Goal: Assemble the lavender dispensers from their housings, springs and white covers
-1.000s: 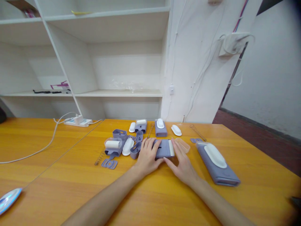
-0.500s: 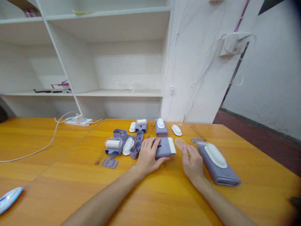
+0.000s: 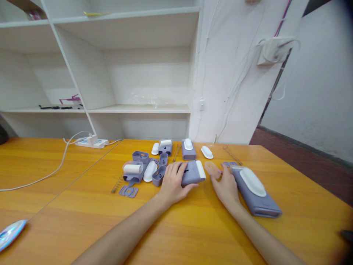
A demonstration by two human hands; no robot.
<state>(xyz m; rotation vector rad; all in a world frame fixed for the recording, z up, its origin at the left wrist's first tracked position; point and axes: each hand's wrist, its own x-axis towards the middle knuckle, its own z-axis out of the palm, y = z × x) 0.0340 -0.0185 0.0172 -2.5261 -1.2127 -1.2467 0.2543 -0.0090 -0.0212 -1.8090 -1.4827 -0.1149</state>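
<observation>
The wooden table [image 3: 165,235] runs off the lower and left sides of the frame; its far edge crosses the middle height beneath white shelving [image 3: 143,109] and a wall, and its right edge slants from the right of centre down to the lower right. A broad stretch of wood spans the lower centre between the two forearms, and another lies to the right, between the large purple-grey dispenser [image 3: 259,198] and that slanting edge. Room is tighter left of centre, where purple-grey open cups [image 3: 159,176], a white oval cap [image 3: 150,171], a roller unit [image 3: 132,169], flat cut-out plates [image 3: 128,191] and a coil spring [image 3: 117,184] crowd together. A computer mouse [image 3: 12,233] sits at the lower left, a power strip [image 3: 91,142] at the middle left.

At the centre, the purple-grey housing [image 3: 191,175], a white roller [image 3: 200,170] at its right end, lies under the left hand [image 3: 173,184], which holds its left part with fingers over the top and thumb along the near side. The translucent cover [image 3: 211,169] is just right of the roller, apart from it. The right hand [image 3: 226,187], narrowed, pinches the cover's right end between thumb and fingers, just beside the large dispenser.
</observation>
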